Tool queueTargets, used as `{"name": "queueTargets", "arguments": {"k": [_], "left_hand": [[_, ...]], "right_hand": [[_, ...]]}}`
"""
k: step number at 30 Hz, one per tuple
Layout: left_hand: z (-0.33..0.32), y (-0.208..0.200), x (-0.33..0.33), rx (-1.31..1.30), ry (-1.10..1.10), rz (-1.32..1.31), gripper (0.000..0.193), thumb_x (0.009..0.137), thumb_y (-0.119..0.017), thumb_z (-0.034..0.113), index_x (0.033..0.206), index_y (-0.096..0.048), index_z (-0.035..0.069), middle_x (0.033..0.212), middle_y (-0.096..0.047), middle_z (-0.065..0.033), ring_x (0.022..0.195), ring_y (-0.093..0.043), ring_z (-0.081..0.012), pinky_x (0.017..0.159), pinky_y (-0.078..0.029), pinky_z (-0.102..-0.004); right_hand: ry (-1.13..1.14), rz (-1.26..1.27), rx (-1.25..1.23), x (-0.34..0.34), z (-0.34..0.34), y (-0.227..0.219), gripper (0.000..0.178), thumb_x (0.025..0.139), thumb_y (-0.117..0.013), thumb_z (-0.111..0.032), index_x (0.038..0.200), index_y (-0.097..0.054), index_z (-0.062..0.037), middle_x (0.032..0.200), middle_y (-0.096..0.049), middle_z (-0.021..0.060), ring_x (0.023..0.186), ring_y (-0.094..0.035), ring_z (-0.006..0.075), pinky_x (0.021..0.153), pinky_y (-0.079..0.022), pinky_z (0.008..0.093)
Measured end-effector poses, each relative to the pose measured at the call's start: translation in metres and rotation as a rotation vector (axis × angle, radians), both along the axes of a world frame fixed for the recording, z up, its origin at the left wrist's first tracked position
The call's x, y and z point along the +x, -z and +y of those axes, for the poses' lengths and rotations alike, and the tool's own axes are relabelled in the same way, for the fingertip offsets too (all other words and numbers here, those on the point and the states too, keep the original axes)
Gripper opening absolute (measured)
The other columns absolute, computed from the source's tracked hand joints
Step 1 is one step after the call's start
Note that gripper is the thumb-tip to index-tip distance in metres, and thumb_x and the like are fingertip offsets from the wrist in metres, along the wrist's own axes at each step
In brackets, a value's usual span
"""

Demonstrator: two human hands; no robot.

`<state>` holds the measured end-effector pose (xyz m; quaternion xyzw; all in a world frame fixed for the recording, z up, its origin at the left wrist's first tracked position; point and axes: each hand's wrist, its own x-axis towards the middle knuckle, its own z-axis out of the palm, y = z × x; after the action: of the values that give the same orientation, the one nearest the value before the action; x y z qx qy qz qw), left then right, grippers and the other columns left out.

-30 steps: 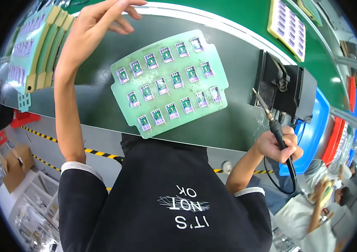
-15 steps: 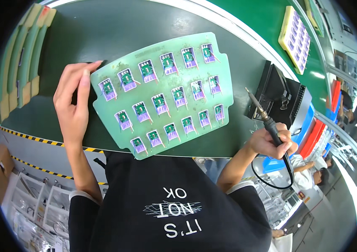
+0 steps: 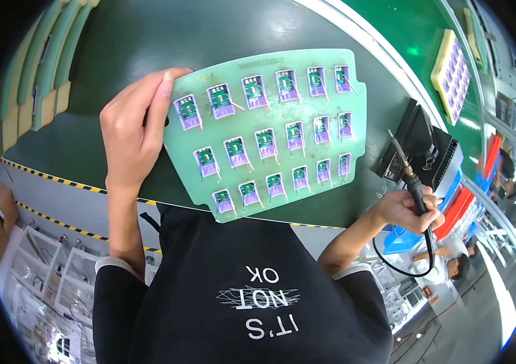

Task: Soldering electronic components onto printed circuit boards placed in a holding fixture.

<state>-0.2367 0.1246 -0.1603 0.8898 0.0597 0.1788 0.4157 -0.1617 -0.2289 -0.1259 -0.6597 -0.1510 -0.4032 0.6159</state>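
Note:
A pale green tray (image 3: pixel 238 164) with three rows of purple-edged pockets lies before me on the dark green worktop. Each pocket holds a small green circuit board (image 3: pixel 254 91) with thin wires poking out. My left hand (image 3: pixel 133 124) is at the tray's upper left corner, thumb and forefinger closed on its edge. In my right hand (image 3: pixel 408 209), right of the tray, is a soldering iron (image 3: pixel 414 185) with a black handle, its metal tip pointing up and away, apart from the boards. A black cord loops below it.
Several curved green trays (image 3: pixel 45 73) stand stacked at the left. Behind the iron sits a black box-shaped unit (image 3: pixel 443 155), close to blue and red bins (image 3: pixel 457 209). A cream tray (image 3: pixel 451 76) of purple parts lies beyond the white rail (image 3: pixel 370 45). Another person (image 3: pixel 443 267) is at the right.
The whole view has shifted, so the worktop things appear farther right. My left fingers have closed in on the tray's corner. The soldering iron stays in my right hand, still away from the tray.

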Motion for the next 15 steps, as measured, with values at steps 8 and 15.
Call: {"name": "queueTargets", "arguments": {"k": [8, 15], "left_hand": [[0.002, -0.004, -0.004, 0.023, -0.02, 0.008, 0.014, 0.085, -0.051, 0.005, 0.084, -0.064, 0.001, 0.06, -0.057, -0.0076, 0.048, -0.05, -0.0182, 0.047, -0.038, -0.0291], [0.002, -0.008, -0.006, 0.029, -0.038, 0.071, 0.014, 0.086, -0.052, 0.009, 0.083, -0.065, 0.004, 0.057, -0.055, -0.0076, 0.048, -0.051, -0.0198, 0.046, -0.038, -0.0299]], "right_hand": [[0.006, 0.029, -0.037, -0.001, 0.007, 0.0, 0.023, 0.081, -0.044, -0.019, 0.064, -0.038, -0.0057, 0.044, -0.034, 0.0017, 0.034, -0.023, 0.0067, 0.038, -0.02, 0.0214], [0.015, 0.01, -0.035, -0.002, 0.013, -0.002, 0.023, 0.081, -0.044, -0.017, 0.062, -0.039, -0.0047, 0.042, -0.031, 0.0012, 0.034, -0.022, 0.0069, 0.038, -0.02, 0.0214]]}}
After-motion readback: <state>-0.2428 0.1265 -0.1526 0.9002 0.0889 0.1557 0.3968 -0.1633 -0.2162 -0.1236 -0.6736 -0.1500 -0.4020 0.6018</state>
